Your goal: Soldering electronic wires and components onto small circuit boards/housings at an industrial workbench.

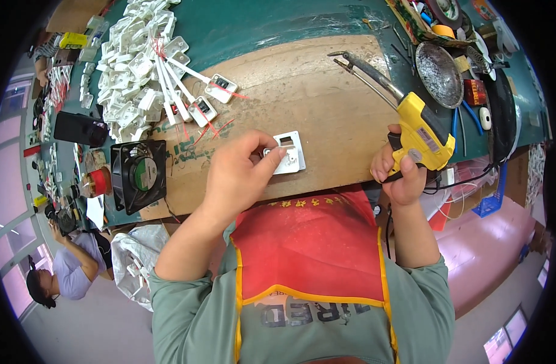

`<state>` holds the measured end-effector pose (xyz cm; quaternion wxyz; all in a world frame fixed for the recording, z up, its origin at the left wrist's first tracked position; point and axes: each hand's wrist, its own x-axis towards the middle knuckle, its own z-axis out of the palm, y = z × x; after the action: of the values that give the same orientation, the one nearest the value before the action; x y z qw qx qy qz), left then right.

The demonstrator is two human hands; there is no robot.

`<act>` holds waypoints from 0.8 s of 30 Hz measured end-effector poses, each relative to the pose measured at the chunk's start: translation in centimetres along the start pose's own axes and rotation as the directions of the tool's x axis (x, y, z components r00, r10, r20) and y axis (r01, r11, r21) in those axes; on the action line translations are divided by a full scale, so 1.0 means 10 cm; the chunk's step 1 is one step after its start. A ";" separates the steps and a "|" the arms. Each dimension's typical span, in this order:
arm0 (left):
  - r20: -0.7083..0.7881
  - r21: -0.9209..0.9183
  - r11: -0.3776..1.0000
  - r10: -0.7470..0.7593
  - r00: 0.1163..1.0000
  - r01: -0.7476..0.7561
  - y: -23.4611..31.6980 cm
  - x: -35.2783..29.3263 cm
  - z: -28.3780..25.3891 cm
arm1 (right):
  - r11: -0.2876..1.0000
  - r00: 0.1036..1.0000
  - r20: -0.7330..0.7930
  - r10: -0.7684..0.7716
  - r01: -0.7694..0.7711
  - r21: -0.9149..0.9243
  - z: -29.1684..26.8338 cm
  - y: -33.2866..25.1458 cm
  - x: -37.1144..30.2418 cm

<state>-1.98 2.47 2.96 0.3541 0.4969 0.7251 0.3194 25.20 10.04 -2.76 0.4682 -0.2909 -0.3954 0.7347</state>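
Observation:
My left hand [238,167] is closed at the left side of a small white plastic housing [296,153] on the brown work board [332,91]. Thumb and forefinger pinch together at its edge. A dark rectangular part shows in the upper half of the housing. My right hand [402,170] grips a yellow soldering gun [422,130] by its handle, fingers wrapped around the black trigger area. The gun's metal tip and thin feed tube point up and left, over the board and apart from the housing.
A heap of white plastic housings [132,73] lies at the far left, with wired white pieces [202,110] in front. A black fan [138,176] stands left. A metal bowl [439,74] and tools sit far right. A co-worker [72,267] is at the left.

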 end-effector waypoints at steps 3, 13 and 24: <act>-0.091 0.171 0.969 0.195 0.976 -0.178 -0.08 -0.01 0.02 | 1.000 1.000 -0.008 -0.011 0.011 -0.012 0.00 -0.03 0.00; -0.110 0.519 0.730 0.573 0.812 -0.445 -0.25 -0.03 0.08 | 1.000 1.000 -0.009 -0.008 0.008 0.001 -0.01 0.03 -0.04; -0.468 0.505 0.848 0.428 0.773 -0.163 -0.33 0.18 -0.69 | 0.999 0.999 -0.033 0.016 -0.015 0.038 -0.05 0.02 -0.03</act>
<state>-9.77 2.42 3.66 -0.0532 0.5564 0.7591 0.3338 25.61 9.89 -3.13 0.4745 -0.2971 -0.3715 0.7407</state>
